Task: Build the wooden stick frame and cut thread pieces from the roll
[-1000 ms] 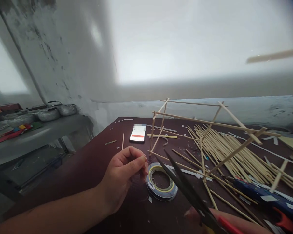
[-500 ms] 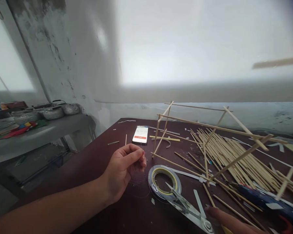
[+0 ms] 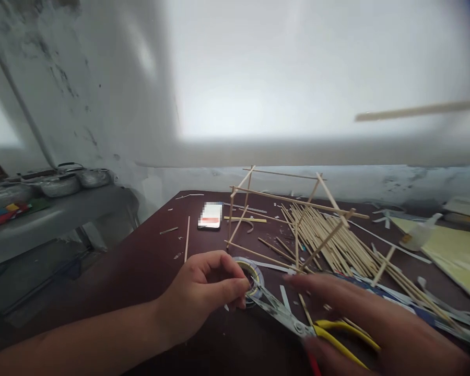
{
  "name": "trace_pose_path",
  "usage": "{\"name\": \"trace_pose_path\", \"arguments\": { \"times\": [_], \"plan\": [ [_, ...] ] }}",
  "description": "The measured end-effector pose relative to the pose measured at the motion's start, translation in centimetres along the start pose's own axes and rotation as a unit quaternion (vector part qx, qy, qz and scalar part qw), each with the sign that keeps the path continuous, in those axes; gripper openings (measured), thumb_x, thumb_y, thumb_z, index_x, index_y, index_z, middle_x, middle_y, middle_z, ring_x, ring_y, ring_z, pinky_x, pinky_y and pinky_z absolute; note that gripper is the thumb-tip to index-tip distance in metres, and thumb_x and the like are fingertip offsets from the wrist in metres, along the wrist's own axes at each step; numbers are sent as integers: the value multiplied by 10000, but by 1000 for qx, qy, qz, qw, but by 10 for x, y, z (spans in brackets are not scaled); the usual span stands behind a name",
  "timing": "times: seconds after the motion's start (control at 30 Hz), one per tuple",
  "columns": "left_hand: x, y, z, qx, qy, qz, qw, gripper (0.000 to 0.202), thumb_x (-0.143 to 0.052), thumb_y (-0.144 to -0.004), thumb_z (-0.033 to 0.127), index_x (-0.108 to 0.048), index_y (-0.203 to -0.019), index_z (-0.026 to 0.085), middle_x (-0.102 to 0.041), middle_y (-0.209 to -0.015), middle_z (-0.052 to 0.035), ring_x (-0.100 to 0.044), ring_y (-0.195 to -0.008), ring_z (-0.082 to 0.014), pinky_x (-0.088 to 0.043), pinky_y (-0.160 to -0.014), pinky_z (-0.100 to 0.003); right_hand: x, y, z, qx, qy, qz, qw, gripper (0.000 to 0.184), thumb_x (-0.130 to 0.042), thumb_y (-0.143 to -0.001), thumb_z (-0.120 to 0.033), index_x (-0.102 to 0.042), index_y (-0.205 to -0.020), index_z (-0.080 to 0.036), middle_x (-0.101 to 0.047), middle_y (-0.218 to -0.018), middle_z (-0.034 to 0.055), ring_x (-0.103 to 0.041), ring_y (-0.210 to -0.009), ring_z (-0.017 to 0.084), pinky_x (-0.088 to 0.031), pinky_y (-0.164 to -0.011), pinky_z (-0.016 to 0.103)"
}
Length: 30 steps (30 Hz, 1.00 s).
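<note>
My left hand (image 3: 215, 287) hovers over the table with thumb and fingertips pinched together; anything between them is hidden. Behind its fingertips lies a roll of tape (image 3: 260, 277). The scissors (image 3: 284, 312) with yellow handles rest with their blades across the roll. My right hand (image 3: 379, 318) is at the scissors' handles, its fingers stretched out and the thumb apart from them, close to the pivot. Beyond both hands stands a frame of thin wooden sticks (image 3: 293, 200), joined at the corners. A red part (image 3: 314, 363) shows below my right thumb.
A heap of wooden sticks (image 3: 321, 237) lies behind the frame. A phone (image 3: 210, 215) sits at the back left. A glue bottle (image 3: 419, 233) stands by yellow sheets (image 3: 450, 253) on the right. Paper scraps dot the dark table (image 3: 149, 277). Metal pots (image 3: 60, 184) stand on a side bench.
The view has turned to the right, bringing in the glue bottle and yellow sheets. My right hand has come further into view, over the scissors' handles. My left hand stays pinched, now nearer the tape.
</note>
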State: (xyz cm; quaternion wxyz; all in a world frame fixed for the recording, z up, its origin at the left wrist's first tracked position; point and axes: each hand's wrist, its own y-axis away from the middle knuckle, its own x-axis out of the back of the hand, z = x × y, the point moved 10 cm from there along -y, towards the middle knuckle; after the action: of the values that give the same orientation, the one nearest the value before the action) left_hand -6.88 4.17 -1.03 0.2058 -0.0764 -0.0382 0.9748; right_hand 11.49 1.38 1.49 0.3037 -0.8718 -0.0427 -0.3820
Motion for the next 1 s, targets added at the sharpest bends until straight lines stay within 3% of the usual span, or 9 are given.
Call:
{"name": "trace_pose_path", "arguments": {
  "times": [0.07,0.13,0.27,0.4,0.57,0.77,0.9,1.0],
  "plan": [
    [-9,-2,0,20,-5,-16,1000,176,-710,-806,267,-607,-744,138,-621,-653,-17,-543,-617,-116,-426,-624,-257,3,-13,-18,-26,-47,51,997,437,-711,-761,-287,-622,-1170,-412,-747,-933,-3,-723,-729,197,-618,-626,300],
    [-18,-4,-2,28,6,-29,999,180,-709,-810,272,-600,-751,141,-621,-657,-16,-545,-622,-118,-430,-630,-258,-4,-20,-24,-48,-153,79,984,419,-655,-800,-223,-586,-1182,-381,-725,-972,-19,-716,-761,148,-607,-672,247],
    [-28,-6,-14,23,45,-37,998,162,-692,-831,257,-596,-766,144,-620,-657,-6,-549,-623,-105,-443,-641,-241,-20,-21,-25,-46,-285,83,954,387,-612,-825,-157,-571,-1168,-331,-687,-918,-29,-700,-780,115,-587,-736,224],
    [-31,-2,-26,34,65,-41,996,166,-711,-819,251,-598,-769,141,-627,-650,-4,-558,-605,-92,-443,-611,-212,-18,-15,-29,-26,-252,88,963,352,-601,-809,-96,-611,-1103,-290,-695,-849,-40,-695,-765,97,-576,-718,178],
    [-29,5,-25,45,74,-27,996,164,-734,-803,248,-615,-771,140,-646,-655,-7,-571,-603,-84,-447,-599,-192,-18,-8,-45,44,-197,80,976,378,-592,-773,-57,-607,-1093,-257,-705,-833,-50,-686,-708,69,-567,-693,133],
    [-28,8,-26,63,80,-21,995,191,-759,-778,252,-616,-739,131,-615,-670,8,-535,-596,-63,-432,-581,-171,-18,-2,-59,124,-145,97,977,524,-607,-732,-25,-524,-1213,-216,-629,-1150,41,-669,-865,98,-569,-796,162],
    [-30,10,-27,71,84,-36,993,187,-756,-782,249,-618,-746,129,-606,-650,13,-542,-605,-62,-446,-602,-172,-12,-3,-67,175,-116,89,974,366,-597,-746,-14,-610,-1065,-194,-642,-1047,49,-659,-920,112,-555,-818,162],
    [-32,11,-26,69,83,-47,993,164,-739,-798,234,-624,-752,127,-602,-643,14,-542,-612,-58,-446,-610,-164,-11,-6,-66,174,-115,83,974,291,-602,-753,-14,-625,-990,-182,-655,-970,41,-662,-880,107,-556,-775,156]
  ]
}}
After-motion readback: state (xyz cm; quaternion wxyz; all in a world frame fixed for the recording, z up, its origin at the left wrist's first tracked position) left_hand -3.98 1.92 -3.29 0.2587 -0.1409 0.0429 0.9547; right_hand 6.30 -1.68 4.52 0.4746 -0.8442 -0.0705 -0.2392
